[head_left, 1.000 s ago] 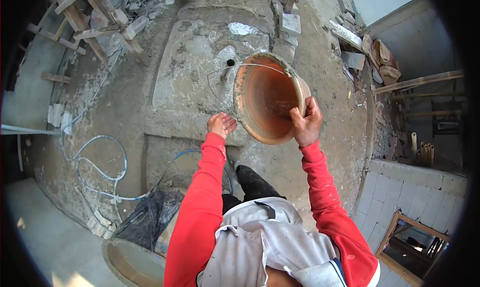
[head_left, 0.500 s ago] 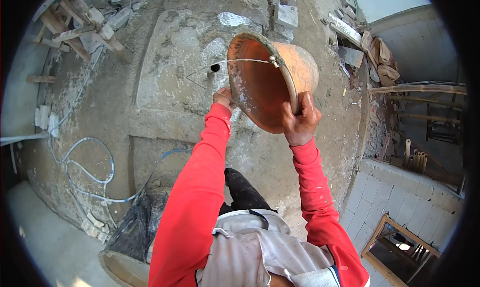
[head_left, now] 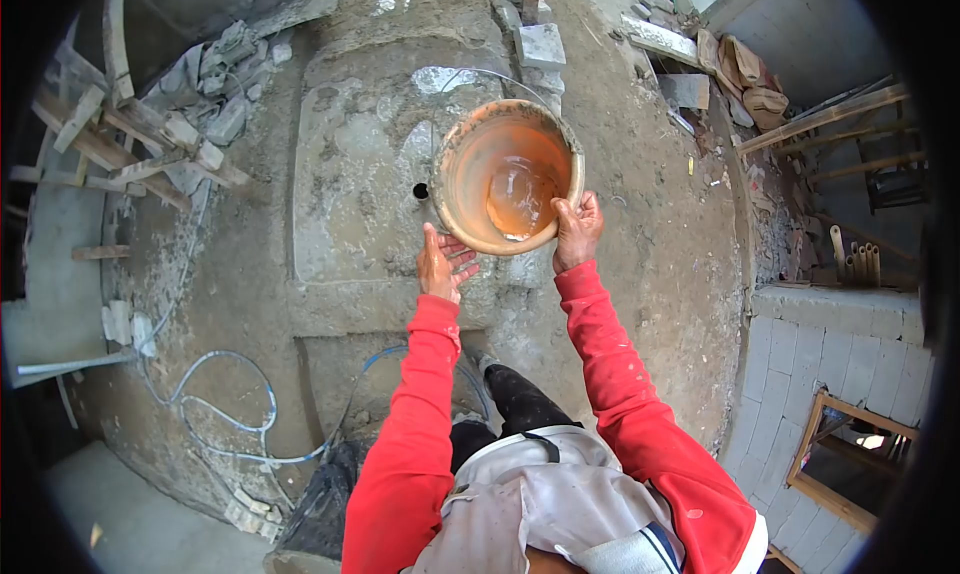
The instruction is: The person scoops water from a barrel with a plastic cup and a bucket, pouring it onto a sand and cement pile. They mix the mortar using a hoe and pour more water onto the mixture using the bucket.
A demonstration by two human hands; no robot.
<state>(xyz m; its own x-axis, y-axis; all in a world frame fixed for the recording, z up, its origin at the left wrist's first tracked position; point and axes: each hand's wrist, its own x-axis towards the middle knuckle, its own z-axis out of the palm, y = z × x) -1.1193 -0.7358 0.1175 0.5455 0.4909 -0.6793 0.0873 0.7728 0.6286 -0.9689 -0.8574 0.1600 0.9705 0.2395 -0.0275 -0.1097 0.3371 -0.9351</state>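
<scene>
An orange bucket [head_left: 463, 179] with a mud-crusted rim hangs over the floor in front of me, its mouth facing up toward the camera. A little liquid shows at its bottom, and its thin wire handle lies toward the far side. My right hand [head_left: 577, 232] grips the rim at the near right, thumb over the edge. Beside the rim's near left is my left hand [head_left: 443, 264], fingers spread; whether its fingertips touch the bucket I cannot tell.
A dark round hole [head_left: 420, 191] shows in the wet concrete slab [head_left: 340, 174] left of the bucket. A hose [head_left: 272, 399] loops at lower left. Wooden boards [head_left: 140, 144] and rubble stand upper left. Concrete blocks [head_left: 540, 46] lie beyond; a block wall [head_left: 820, 359] is at right.
The bucket has swung from tilted leftward to mouth-up, and its liquid has settled at the bottom. My left hand has come away from beside the lower rim, fingers now spread. My right hand still grips the rim.
</scene>
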